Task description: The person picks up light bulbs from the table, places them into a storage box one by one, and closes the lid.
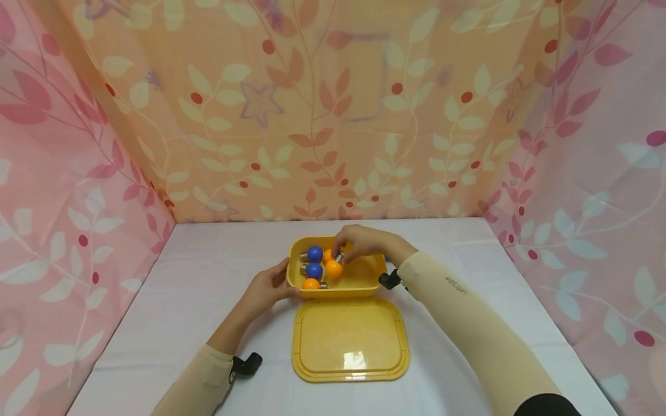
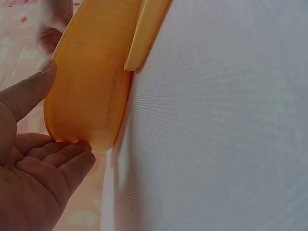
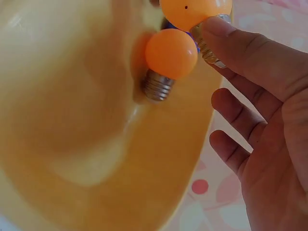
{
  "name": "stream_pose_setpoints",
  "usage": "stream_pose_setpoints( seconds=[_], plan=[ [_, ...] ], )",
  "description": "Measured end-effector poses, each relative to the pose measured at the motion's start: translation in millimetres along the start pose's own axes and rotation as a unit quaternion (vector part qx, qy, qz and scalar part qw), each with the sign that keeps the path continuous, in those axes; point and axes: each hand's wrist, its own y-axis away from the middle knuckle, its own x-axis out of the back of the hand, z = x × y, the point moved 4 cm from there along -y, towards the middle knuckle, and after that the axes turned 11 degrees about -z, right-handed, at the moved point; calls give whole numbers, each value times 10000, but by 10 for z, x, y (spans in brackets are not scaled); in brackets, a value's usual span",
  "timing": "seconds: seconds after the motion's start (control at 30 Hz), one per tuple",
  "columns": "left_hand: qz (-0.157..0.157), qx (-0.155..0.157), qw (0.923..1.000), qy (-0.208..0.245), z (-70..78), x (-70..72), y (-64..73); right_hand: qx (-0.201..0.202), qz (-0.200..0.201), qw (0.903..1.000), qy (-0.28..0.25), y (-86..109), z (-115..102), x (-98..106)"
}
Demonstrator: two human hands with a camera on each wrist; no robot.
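Note:
A yellow box [image 1: 372,278] stands on the white cloth with several small light bulbs inside. My right hand [image 1: 361,240] reaches over it and pinches an orange bulb [image 3: 192,13] by its metal screw base, the round end pointing down. Beside that, another orange bulb [image 3: 171,54] lies in the box. Two blue bulbs [image 1: 314,253] and one orange bulb [image 1: 310,283] lie along the left side, their bases pointing different ways. My left hand [image 1: 267,290] holds the box at its left end, thumb at the near corner and fingers around the far part of the wall.
A flat yellow lid [image 1: 351,338] lies on the white cloth [image 1: 208,248] just in front of the box. A bit of something blue [image 1: 387,259] peeks out behind my right wrist. Patterned fabric walls [image 1: 312,115] enclose the table at the back and both sides.

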Motion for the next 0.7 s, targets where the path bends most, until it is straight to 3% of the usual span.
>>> stream_pose_setpoints(
  seconds=[0.13,0.4,0.7],
  plan=[
    [-16,-59,10000,13,21,-1,9,-18,-86,10000,20,-75,-10,-51],
    [-19,-164,9999,19,-2,-23,-10,9,-220,9965,802,-148,-85,-125],
    [-11,-85,10000,7,-1,-5,-12,-45,-188,9960,877,-161,-101,-109]
  ],
)
